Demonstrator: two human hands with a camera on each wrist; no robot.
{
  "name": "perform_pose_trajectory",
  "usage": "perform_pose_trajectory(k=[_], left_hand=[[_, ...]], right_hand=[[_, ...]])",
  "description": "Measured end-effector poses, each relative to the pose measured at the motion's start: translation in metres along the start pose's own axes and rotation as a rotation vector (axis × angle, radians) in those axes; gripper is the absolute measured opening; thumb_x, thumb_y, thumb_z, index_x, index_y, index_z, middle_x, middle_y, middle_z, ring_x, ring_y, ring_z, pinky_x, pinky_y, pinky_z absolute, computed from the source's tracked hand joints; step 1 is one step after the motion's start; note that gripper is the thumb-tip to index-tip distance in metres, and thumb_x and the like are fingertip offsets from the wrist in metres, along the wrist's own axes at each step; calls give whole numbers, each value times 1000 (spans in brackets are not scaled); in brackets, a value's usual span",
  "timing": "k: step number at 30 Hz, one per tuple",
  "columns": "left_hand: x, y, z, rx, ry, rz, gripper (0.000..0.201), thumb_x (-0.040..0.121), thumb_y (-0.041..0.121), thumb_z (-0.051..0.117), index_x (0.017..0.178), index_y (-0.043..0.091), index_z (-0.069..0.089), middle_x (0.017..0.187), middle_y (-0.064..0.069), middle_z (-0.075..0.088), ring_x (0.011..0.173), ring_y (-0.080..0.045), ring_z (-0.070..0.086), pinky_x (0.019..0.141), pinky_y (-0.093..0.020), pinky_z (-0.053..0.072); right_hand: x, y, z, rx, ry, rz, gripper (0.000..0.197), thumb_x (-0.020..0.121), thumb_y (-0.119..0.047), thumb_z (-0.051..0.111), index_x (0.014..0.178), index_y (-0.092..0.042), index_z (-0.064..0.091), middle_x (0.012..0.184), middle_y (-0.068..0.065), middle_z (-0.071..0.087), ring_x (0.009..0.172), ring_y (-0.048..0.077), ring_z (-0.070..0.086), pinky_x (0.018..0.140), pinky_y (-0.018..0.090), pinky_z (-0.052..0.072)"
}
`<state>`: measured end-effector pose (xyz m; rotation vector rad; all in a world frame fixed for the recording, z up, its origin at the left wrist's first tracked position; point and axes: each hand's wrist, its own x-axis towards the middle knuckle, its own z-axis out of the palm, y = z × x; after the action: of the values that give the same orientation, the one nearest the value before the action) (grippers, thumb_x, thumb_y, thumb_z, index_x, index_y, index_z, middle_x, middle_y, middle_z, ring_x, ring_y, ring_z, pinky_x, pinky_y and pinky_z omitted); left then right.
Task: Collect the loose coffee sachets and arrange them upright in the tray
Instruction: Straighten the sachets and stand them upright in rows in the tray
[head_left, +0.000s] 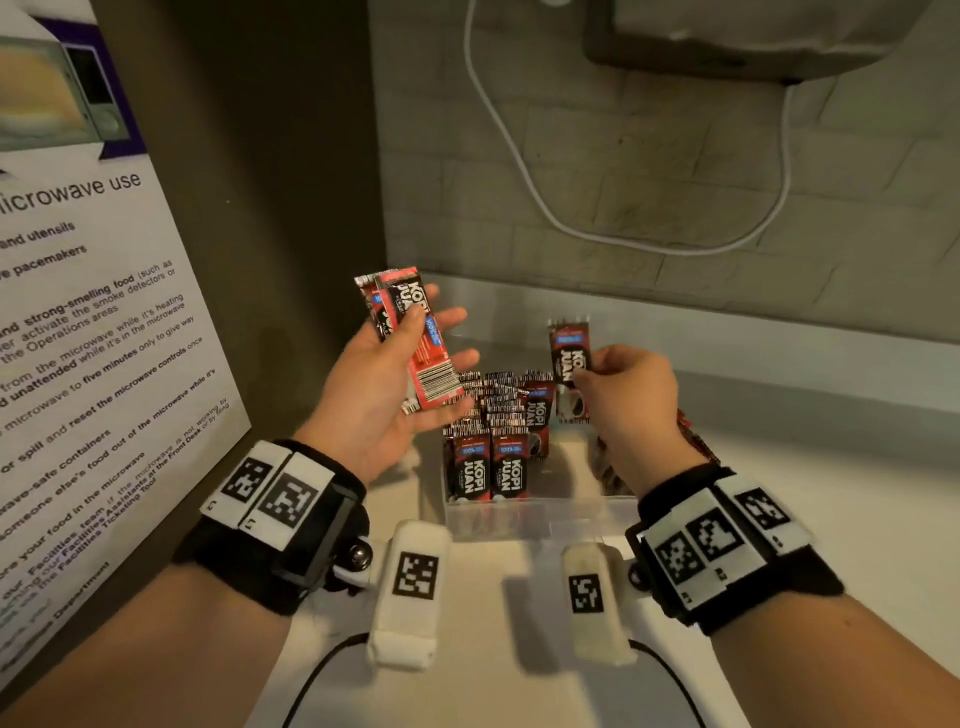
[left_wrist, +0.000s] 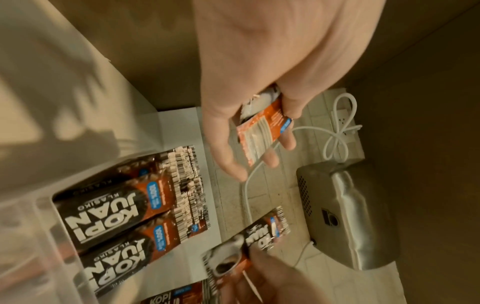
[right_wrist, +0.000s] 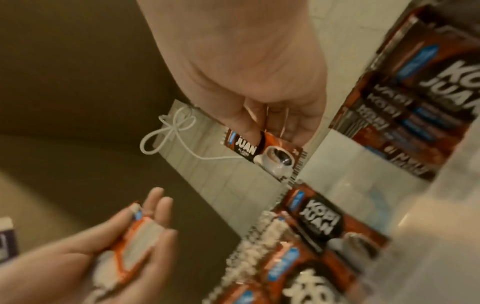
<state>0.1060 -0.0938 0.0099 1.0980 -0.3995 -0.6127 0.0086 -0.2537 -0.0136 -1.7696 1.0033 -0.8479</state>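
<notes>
My left hand (head_left: 395, 384) is raised palm up left of the tray and holds a small stack of red-and-black coffee sachets (head_left: 415, 338) under its thumb; the same stack (left_wrist: 262, 125) shows in the left wrist view. My right hand (head_left: 623, 395) pinches a single sachet (head_left: 570, 364) upright above the back right of the tray, also seen as the pinched sachet (right_wrist: 270, 154) in the right wrist view. The clear plastic tray (head_left: 540, 514) sits on the counter between my hands. Several sachets (head_left: 493, 447) stand upright in rows in its left part.
A wall panel with a microwave notice (head_left: 93, 338) stands close on the left. A tiled wall (head_left: 675, 182) with a hanging white cable (head_left: 571, 228) rises behind the counter. A metal appliance (left_wrist: 348, 218) is mounted above. More sachets (head_left: 696, 436) lie behind my right wrist.
</notes>
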Motion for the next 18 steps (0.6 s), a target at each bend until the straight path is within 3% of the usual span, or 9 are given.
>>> perform_pose_trajectory(k=[2, 4, 8, 12, 18], left_hand=[[0, 1, -3, 3, 58, -18, 18, 100, 34, 46, 115, 30, 56, 102, 9, 74, 81, -16, 72, 50, -27, 54], [0, 0, -4, -2, 105, -49, 16, 101, 30, 48, 115, 24, 53, 98, 4, 75, 74, -17, 72, 46, -23, 51], [2, -6, -8, -55, 164, -115, 16, 97, 10, 43, 108, 15, 54, 91, -7, 71, 70, -19, 72, 46, -26, 52], [1, -9, -9, -45, 161, -105, 14, 96, 5, 43, 100, 14, 53, 85, -9, 66, 71, -19, 72, 47, -28, 53], [2, -13, -8, -12, 160, -66, 27, 94, 5, 54, 121, 10, 54, 90, -10, 69, 68, -17, 72, 48, -27, 53]], right_hand=[[2, 9, 4, -83, -42, 14, 13, 82, -3, 67, 72, -11, 66, 74, 5, 69, 71, 20, 67, 66, 34, 56], [5, 18, 11, -125, -60, 59, 12, 80, -1, 69, 72, -10, 66, 77, 8, 70, 76, 23, 68, 72, 41, 58], [13, 34, 21, -163, -108, 149, 25, 82, 5, 62, 64, -12, 61, 82, 13, 69, 81, 28, 68, 76, 44, 59], [18, 44, 26, -191, -128, 180, 30, 83, 10, 58, 64, -13, 61, 83, 15, 68, 80, 29, 68, 74, 42, 59], [21, 54, 37, -123, -125, 193, 29, 79, 8, 63, 61, -14, 58, 81, 15, 69, 79, 30, 69, 75, 46, 59]])
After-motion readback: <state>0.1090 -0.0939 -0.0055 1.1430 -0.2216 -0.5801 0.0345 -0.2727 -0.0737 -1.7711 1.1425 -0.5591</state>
